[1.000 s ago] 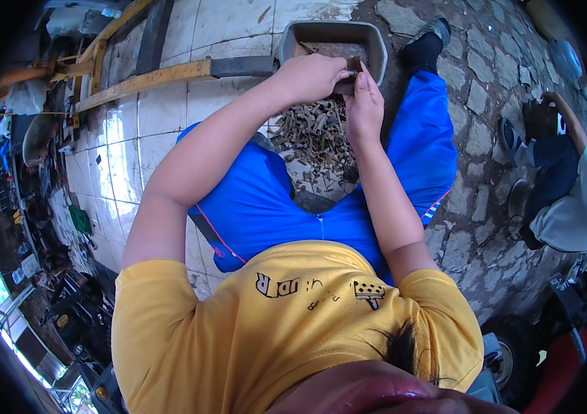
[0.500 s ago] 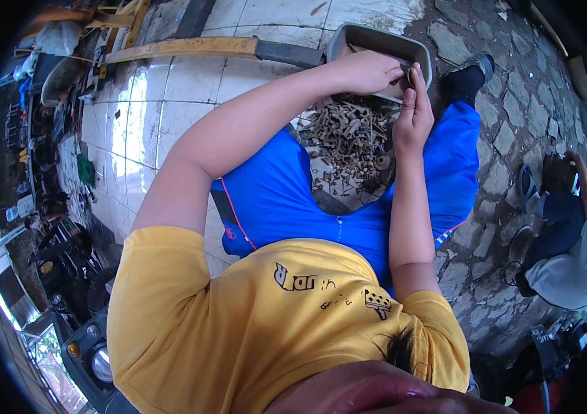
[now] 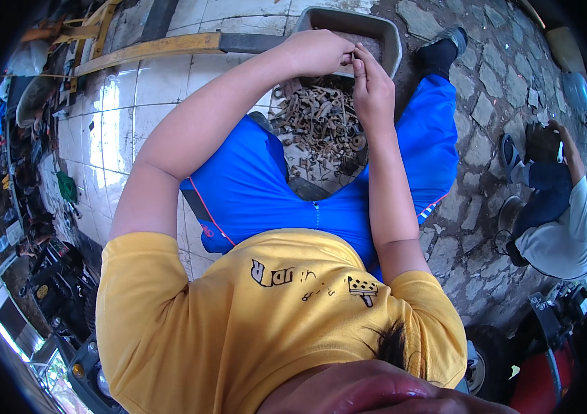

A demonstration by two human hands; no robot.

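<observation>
Over the near side of a grey plastic tub, my two hands meet at the fingertips. My left hand is curled closed, its back toward me. With thumb and fingers pinched together, my right hand points away from me and touches the left one. Something small and dark shows between the fingertips, too little of it to name. Just below the hands, between my legs, lies a heap of rusty bolts, nuts and small metal parts. A round metal piece sits at its right edge.
A yellow and dark metal beam runs across the white tiled floor to the tub. On the stone paving at the right, another person sits or crouches. Motorbike parts stand at the left.
The whole view has shifted, so the tub and hands appear further left and higher. My right fingertips have closed in against my left hand, hiding more of the small piece between them.
</observation>
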